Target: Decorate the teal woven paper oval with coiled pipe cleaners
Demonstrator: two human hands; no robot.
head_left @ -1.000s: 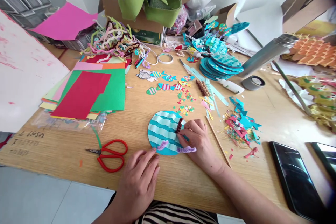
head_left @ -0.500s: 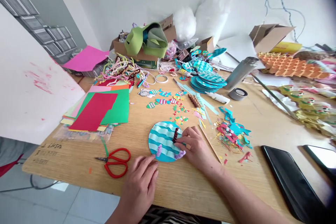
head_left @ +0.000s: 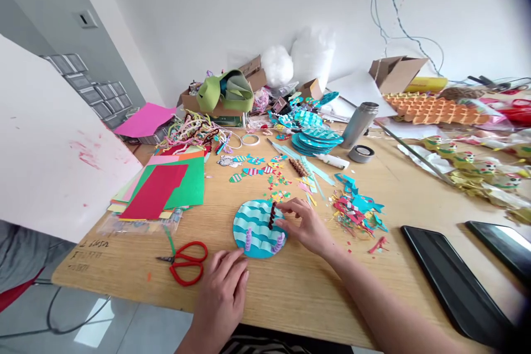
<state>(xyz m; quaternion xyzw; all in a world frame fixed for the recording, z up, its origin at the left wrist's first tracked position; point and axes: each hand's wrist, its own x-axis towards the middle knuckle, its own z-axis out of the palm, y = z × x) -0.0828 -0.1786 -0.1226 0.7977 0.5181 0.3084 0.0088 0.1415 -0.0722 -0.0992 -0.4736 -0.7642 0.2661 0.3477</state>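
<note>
A round blue disc (head_left: 254,239) with pale wavy stripes lies on the table in front of me. Two curled lilac pipe-cleaner pieces rest on it, one lilac coil (head_left: 248,239) at the lower left and another lilac coil (head_left: 277,242) at the lower right. A dark brown pipe-cleaner coil (head_left: 272,217) lies near the disc's right side. My right hand (head_left: 305,225) is at that edge, thumb and forefinger apart beside the brown coil. My left hand (head_left: 224,282) lies flat on the table, fingertips at the disc's lower left rim.
Red-handled scissors (head_left: 188,263) lie left of my left hand. Coloured paper sheets (head_left: 155,191) are stacked behind them. Paper fish (head_left: 253,171) and scraps (head_left: 359,204) lie beyond the disc. A stack of blue discs (head_left: 315,141), a steel flask (head_left: 360,124) and a black phone (head_left: 452,282) are farther right.
My right thumb and forefinger have parted from the brown coil, which stays on the disc. The lower-right lilac coil sits more upright. The view has tilted up and turned slightly.
</note>
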